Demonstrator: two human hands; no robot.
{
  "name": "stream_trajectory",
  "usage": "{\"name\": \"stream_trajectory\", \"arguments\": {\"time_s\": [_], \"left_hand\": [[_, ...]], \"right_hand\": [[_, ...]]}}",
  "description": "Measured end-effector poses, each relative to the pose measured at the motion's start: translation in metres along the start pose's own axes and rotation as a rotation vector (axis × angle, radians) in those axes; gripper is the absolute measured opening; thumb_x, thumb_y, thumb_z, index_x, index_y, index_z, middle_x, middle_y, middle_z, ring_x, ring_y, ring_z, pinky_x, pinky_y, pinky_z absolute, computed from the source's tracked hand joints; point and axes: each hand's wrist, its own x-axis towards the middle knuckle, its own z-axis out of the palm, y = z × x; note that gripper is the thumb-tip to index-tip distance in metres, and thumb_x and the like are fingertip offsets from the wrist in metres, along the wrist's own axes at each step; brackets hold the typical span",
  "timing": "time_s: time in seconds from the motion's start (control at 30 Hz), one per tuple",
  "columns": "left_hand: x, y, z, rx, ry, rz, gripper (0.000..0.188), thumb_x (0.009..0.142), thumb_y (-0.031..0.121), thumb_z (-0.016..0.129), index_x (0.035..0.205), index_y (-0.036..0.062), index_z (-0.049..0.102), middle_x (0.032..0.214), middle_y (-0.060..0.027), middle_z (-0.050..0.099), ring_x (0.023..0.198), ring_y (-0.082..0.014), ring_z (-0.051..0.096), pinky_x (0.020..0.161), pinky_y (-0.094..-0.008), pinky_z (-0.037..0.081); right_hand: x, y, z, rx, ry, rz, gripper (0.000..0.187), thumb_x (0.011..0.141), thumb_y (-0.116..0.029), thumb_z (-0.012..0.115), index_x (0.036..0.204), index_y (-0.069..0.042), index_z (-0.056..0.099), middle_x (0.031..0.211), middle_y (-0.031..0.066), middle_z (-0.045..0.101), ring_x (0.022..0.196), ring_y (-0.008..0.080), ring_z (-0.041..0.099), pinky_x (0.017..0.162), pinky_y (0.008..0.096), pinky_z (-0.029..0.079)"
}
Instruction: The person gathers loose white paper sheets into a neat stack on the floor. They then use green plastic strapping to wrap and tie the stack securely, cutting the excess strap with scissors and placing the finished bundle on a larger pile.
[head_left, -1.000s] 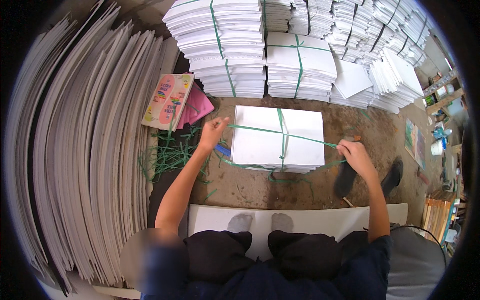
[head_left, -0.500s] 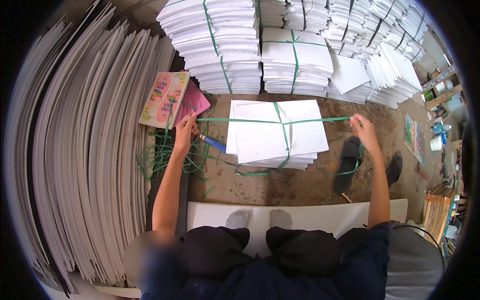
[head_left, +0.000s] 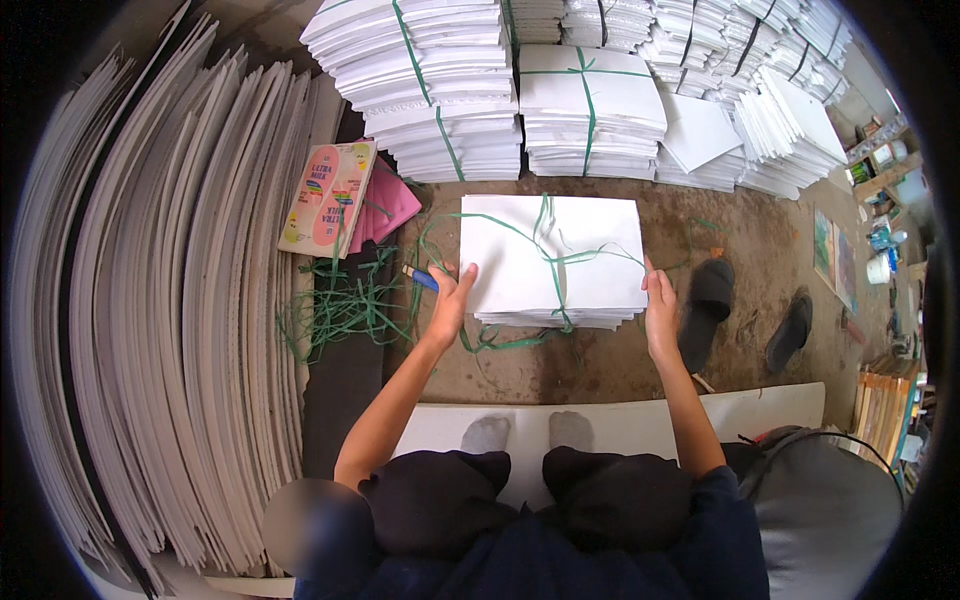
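A stack of white sheets [head_left: 510,275] lies on the floor in front of me, its upper sheets squared up. A green plastic strap [head_left: 553,270] runs front to back over it, and loose strap ends curl across the top. My left hand [head_left: 453,305] is against the stack's left edge, thumb up along the side. At the right edge, my right hand [head_left: 660,305] grips the side, fingers close together. The stack sits between both hands. Just left of my left hand lies a blue-handled tool [head_left: 424,279], its kind unclear.
Tangled green strap [head_left: 345,310] lies at left, below a printed carton sheet [head_left: 328,200] and pink sheets [head_left: 385,205]. Tall upright boards [head_left: 180,300] line the left side. Strapped white stacks [head_left: 590,110] stand behind. Dark sandals [head_left: 708,310] lie at right.
Both hands have let go of the stretched strap ends and moved inward and down to the stack's sides. The strap now lies slack, and the upper sheets are straighter.
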Motion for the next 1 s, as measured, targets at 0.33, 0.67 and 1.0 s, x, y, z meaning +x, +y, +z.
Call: {"name": "stream_trajectory", "arguments": {"time_s": [0.33,0.67,1.0], "left_hand": [[0.023,0.07,-0.021,-0.81,0.119,0.032,0.029,0.093,0.032,0.037,0.091,0.0043,0.045,0.092,-0.0081,0.045,0.087,-0.0197,0.045,0.083,-0.0315,0.038],[0.064,0.055,-0.062,0.124,0.064,0.463,0.025,0.093,0.02,0.04,0.071,0.0078,0.038,0.054,0.0021,0.03,0.048,-0.0048,0.027,0.042,-0.0233,0.025],[0.062,0.033,-0.064,0.689,0.066,0.642,0.016,0.084,0.008,0.049,0.075,0.0019,0.038,0.059,-0.0195,0.035,0.05,-0.0327,0.034,0.045,-0.0334,0.034]], "right_hand": [[0.02,-0.048,-0.055,0.929,-0.097,-0.07,0.03,0.092,-0.026,0.036,0.07,-0.008,0.044,0.122,0.023,0.044,0.123,0.0302,0.034,0.106,0.0385,0.022],[0.065,-0.064,-0.043,0.35,-0.363,-0.16,0.03,0.092,-0.023,0.038,0.066,-0.011,0.031,0.058,-0.0024,0.029,0.052,0.0079,0.03,0.057,0.0278,0.04],[0.083,-0.02,-0.052,0.318,-0.337,-0.013,0.031,0.092,-0.024,0.04,0.066,-0.01,0.033,0.056,-0.0024,0.027,0.05,0.0085,0.029,0.052,0.0275,0.038]]}}
